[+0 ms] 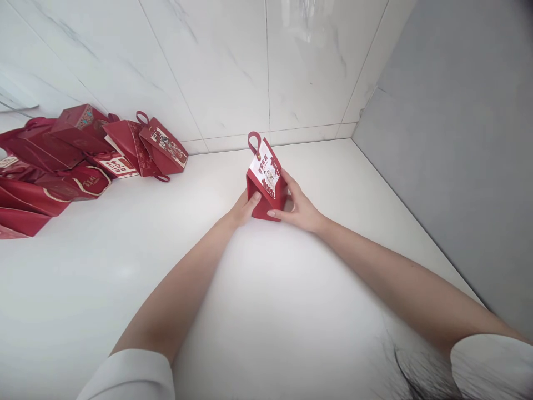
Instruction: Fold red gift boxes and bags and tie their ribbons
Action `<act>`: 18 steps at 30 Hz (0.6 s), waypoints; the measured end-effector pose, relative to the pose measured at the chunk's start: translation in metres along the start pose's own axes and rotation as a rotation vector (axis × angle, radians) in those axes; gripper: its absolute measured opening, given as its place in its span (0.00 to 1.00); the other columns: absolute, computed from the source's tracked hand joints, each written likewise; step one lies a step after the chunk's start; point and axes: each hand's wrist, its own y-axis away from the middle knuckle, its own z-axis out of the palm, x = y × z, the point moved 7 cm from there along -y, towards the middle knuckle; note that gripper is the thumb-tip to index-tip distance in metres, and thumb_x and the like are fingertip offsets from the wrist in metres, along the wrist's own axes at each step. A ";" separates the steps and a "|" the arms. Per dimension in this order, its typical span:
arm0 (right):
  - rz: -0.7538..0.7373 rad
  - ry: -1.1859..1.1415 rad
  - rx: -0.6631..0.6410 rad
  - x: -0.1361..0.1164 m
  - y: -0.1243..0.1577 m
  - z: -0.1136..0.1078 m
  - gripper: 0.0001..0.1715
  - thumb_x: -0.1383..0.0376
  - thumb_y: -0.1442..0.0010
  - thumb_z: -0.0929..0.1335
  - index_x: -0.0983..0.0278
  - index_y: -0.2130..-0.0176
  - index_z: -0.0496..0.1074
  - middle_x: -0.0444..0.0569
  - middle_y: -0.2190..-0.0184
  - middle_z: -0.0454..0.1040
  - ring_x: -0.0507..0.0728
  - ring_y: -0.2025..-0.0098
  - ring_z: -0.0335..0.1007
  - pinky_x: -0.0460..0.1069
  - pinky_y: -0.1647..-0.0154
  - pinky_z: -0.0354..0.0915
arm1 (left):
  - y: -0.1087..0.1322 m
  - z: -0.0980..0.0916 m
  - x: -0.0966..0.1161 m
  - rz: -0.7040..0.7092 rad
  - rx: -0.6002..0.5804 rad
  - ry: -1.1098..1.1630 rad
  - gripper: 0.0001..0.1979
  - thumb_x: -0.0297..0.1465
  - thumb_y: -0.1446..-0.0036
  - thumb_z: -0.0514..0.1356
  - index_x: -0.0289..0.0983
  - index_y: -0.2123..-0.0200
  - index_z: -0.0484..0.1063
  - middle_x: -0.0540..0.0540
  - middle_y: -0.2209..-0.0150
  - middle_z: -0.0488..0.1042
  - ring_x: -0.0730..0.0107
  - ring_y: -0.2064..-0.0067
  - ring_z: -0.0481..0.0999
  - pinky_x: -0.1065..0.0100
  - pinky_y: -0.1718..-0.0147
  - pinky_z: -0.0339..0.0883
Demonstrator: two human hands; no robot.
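A red gift box (266, 208) with a white printed panel and a red strap loop at its top stands on the white table, near the wall. From its left side my left hand (245, 209) grips it, the thumb on the front face and the other fingers hidden behind. My right hand (300, 206) holds the opposite side, thumb at the lower front and fingers along the right edge. The underside and back of the box are out of sight.
Several red gift boxes and bags (83, 161), some with rope or strap handles, crowd the table's left end. A marble-patterned tiled wall (233, 72) runs along the back. A grey panel (458, 139) borders the white table (266, 311) on the right.
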 end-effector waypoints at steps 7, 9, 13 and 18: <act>0.195 -0.510 0.138 0.011 -0.006 -0.012 0.41 0.37 0.38 0.62 0.56 0.36 0.64 0.49 0.39 0.72 0.66 0.35 0.66 0.62 0.35 0.65 | 0.000 -0.011 0.003 0.030 0.085 -0.071 0.44 0.63 0.40 0.46 0.43 0.29 0.54 0.44 0.28 0.54 0.45 0.28 0.53 0.48 0.31 0.51; 0.260 -0.551 0.172 0.016 -0.006 -0.015 0.41 0.37 0.38 0.60 0.57 0.38 0.66 0.50 0.43 0.76 0.67 0.40 0.71 0.63 0.43 0.71 | 0.000 -0.009 0.007 0.049 0.078 -0.082 0.38 0.57 0.36 0.49 0.43 0.30 0.55 0.43 0.30 0.58 0.47 0.29 0.56 0.50 0.32 0.53; 0.315 -0.517 0.202 0.022 -0.006 -0.020 0.39 0.36 0.37 0.58 0.56 0.41 0.68 0.49 0.47 0.78 0.68 0.47 0.76 0.61 0.57 0.76 | 0.001 -0.003 0.011 0.067 0.037 -0.084 0.36 0.53 0.35 0.52 0.42 0.31 0.56 0.41 0.32 0.61 0.47 0.31 0.60 0.52 0.34 0.58; 0.290 -0.457 0.188 0.019 -0.007 -0.022 0.38 0.35 0.38 0.58 0.54 0.43 0.69 0.47 0.47 0.78 0.68 0.47 0.75 0.59 0.58 0.75 | 0.002 0.001 0.008 0.065 -0.018 -0.042 0.40 0.54 0.38 0.55 0.43 0.30 0.51 0.40 0.30 0.58 0.45 0.32 0.63 0.52 0.38 0.64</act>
